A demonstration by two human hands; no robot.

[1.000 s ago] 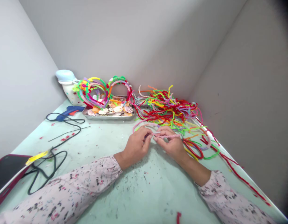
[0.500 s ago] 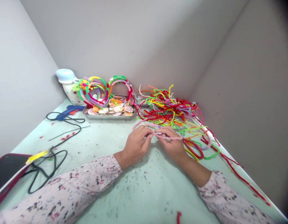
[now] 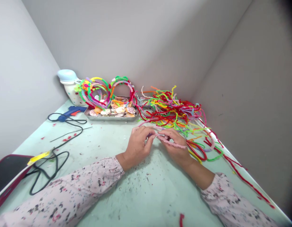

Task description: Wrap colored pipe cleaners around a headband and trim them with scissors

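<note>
Grey walls (image 3: 136, 41) flank our pale-green tabletop (image 3: 141, 201). Our left hand (image 3: 138, 146) pinches a pink pipe cleaner (image 3: 175, 144) between fingertips; our right hand (image 3: 180, 153) clamps its fingers nearby, likely steadying it.

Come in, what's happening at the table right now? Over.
Left hand and right hand: both pinching pink fuzzy stem. Tangled colored stems just beyond right hand. Blue glue gun off left, out of the way.
</note>
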